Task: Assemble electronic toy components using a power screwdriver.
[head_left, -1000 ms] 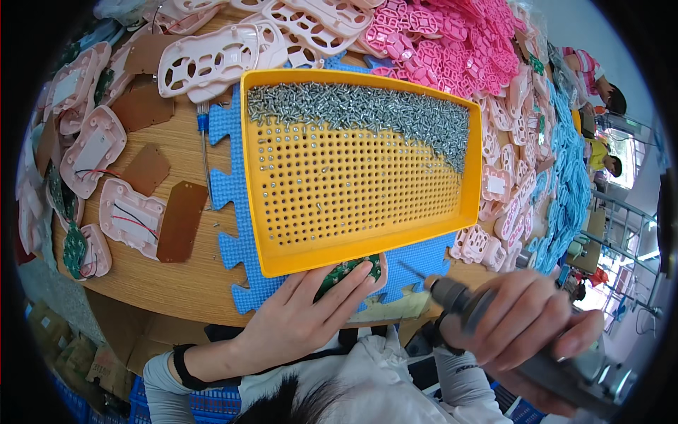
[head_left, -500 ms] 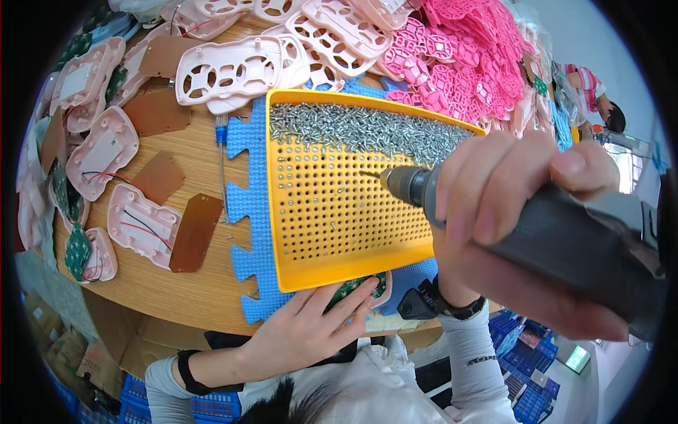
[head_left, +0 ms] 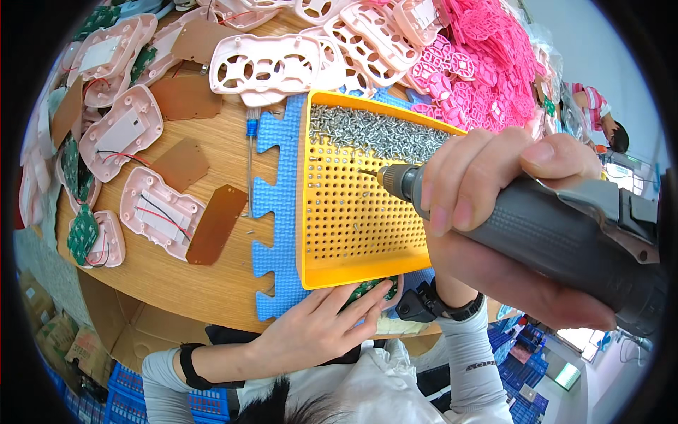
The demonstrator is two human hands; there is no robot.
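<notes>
My right hand (head_left: 494, 191) is wrapped round a dark electric screwdriver (head_left: 565, 240), held nearly level with its bit pointing left. The bit tip appears over a yellow screw tray (head_left: 360, 272); whether it carries a screw is too small to tell. Loose silver screws (head_left: 381, 131) fill the tray's far side, and a few stand in the rows of holes. At the tray's near edge, my left hand (head_left: 318, 326) presses its fingers over a green circuit board (head_left: 367, 291) in a pink plastic housing (head_left: 397, 288). The tray and fingers partly hide this housing.
Pink housings with wires (head_left: 159, 208) and brown boards (head_left: 217, 225) cover the table's left. Cut-out pink covers (head_left: 265, 63) and bright pink pieces (head_left: 487, 63) are heaped behind. A blue foam mat (head_left: 275, 191) lies under the tray, beside a long screwdriver (head_left: 251, 159). Another person (head_left: 597, 113) is far right.
The view has shifted, so the table and tray appear farther right. Relative to the tray, the electric screwdriver's bit has moved left over the holes. My left hand stays on the circuit board.
</notes>
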